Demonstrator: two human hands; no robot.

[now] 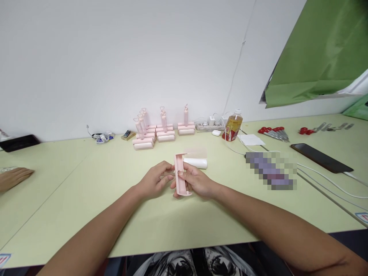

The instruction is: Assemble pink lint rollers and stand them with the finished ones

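Note:
A pink lint roller casing (180, 180), its hollow side toward me, is gripped in my right hand (198, 180), the thumb pressed inside it. My left hand (156, 180) is closed on a clear handle (169, 173) that meets the casing's back side; fingers partly cover the joint. Just behind my right hand lies a white sticky roll (198, 163) on the table, with a see-through pink cover (195, 153) beside it.
Several pink lint rollers (166, 136) stand against the wall. To their right are a power strip (209, 126) and a drink bottle (232, 126). A phone (320, 157), cables and red-handled tools (274, 133) lie at right. Another person's hand (15, 178) rests far left.

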